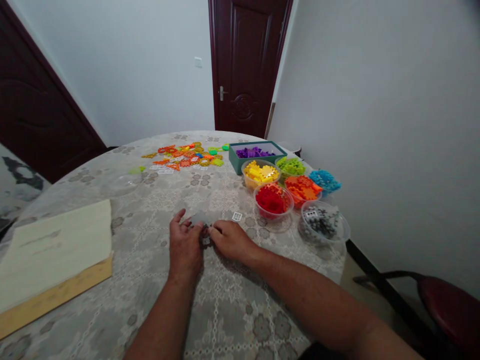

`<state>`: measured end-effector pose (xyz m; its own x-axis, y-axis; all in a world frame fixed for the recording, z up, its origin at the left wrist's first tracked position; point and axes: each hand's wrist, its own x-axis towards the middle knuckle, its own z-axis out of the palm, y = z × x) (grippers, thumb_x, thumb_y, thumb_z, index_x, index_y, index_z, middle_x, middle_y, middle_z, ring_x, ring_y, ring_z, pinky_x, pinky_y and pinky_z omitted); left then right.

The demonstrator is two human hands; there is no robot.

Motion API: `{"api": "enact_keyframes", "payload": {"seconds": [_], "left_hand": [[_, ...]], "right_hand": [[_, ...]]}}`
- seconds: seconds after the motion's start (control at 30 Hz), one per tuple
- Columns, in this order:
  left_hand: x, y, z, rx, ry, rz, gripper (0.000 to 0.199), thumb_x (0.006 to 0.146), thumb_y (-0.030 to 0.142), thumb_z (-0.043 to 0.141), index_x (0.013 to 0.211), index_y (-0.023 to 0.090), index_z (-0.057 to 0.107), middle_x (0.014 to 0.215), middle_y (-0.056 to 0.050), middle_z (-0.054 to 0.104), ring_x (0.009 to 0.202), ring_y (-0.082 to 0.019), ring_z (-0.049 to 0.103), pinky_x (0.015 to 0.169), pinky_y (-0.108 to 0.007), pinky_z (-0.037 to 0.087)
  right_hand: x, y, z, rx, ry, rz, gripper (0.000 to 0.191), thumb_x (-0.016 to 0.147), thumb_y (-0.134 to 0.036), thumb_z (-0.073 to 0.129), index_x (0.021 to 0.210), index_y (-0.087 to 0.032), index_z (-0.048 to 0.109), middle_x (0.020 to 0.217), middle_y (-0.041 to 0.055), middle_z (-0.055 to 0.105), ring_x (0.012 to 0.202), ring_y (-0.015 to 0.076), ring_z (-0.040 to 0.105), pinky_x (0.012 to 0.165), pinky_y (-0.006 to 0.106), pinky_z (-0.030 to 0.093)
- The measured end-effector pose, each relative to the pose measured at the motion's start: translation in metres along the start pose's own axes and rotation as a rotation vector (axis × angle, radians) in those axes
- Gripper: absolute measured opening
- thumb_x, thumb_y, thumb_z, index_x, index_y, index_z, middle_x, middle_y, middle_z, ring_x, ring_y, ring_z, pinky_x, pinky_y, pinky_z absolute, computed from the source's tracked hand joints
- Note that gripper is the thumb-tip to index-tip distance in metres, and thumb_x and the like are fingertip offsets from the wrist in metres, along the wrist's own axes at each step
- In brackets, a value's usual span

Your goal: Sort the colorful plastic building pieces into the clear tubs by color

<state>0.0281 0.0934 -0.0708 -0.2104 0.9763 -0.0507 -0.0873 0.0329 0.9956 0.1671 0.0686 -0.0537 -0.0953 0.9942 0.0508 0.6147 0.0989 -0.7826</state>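
Near the middle of the table, my left hand grips a small grey plastic building piece between thumb and fingers. My right hand meets it from the right, its fingers pinched at the piece's near edge. Between the fingertips the details are small and partly hidden, so how the parts join cannot be made out. Just beyond my right hand lies a white lattice piece flat on the cloth. To the right stands a clear tub of grey and white pieces.
Round tubs hold red pieces, yellow pieces, orange pieces and green pieces. Blue pieces sit at the right edge. Behind is a green box with purple pieces. Mixed pieces lie far left of it; paper lies left.
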Motion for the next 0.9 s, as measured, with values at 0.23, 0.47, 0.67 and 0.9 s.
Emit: {"api": "enact_keyframes", "payload": {"seconds": [0.23, 0.47, 0.67, 0.9], "left_hand": [[0.001, 0.007, -0.003, -0.063, -0.063, 0.007, 0.082, 0.076, 0.029, 0.079, 0.153, 0.034, 0.049, 0.124, -0.005, 0.060, 0.090, -0.015, 0.070, 0.075, -0.027, 0.058], [-0.003, 0.007, -0.001, 0.011, -0.085, 0.062, 0.081, 0.072, 0.026, 0.081, 0.148, 0.033, 0.055, 0.122, -0.004, 0.062, 0.082, -0.012, 0.069, 0.071, -0.025, 0.059], [-0.011, 0.006, -0.010, 0.093, -0.079, 0.050, 0.079, 0.073, 0.025, 0.081, 0.147, 0.026, 0.054, 0.129, -0.009, 0.065, 0.076, -0.012, 0.070, 0.068, -0.027, 0.060], [-0.015, 0.007, -0.019, 0.183, -0.003, 0.125, 0.057, 0.083, 0.020, 0.068, 0.139, 0.024, 0.059, 0.134, -0.012, 0.062, 0.086, -0.014, 0.072, 0.070, -0.029, 0.063]], "right_hand": [[0.000, 0.000, 0.001, 0.108, 0.037, 0.066, 0.022, 0.099, -0.034, 0.063, 0.109, -0.019, 0.076, 0.102, 0.0045, 0.078, 0.093, 0.0183, 0.067, 0.080, 0.026, 0.046], [-0.062, 0.002, -0.046, 0.192, -0.038, 0.011, 0.029, 0.095, -0.032, 0.067, 0.121, -0.021, 0.074, 0.101, 0.0030, 0.077, 0.088, 0.0166, 0.067, 0.077, 0.026, 0.048], [-0.168, 0.042, -0.118, 0.366, 0.094, 0.164, 0.032, 0.100, -0.046, 0.057, 0.091, -0.020, 0.073, 0.065, -0.0019, 0.063, 0.060, 0.0149, 0.061, 0.061, 0.025, 0.047], [-0.221, 0.141, -0.179, 0.418, 0.504, 0.441, 0.056, 0.083, -0.072, 0.071, 0.087, -0.016, 0.078, 0.065, 0.0055, 0.068, 0.058, 0.0214, 0.064, 0.055, 0.032, 0.053]]}}
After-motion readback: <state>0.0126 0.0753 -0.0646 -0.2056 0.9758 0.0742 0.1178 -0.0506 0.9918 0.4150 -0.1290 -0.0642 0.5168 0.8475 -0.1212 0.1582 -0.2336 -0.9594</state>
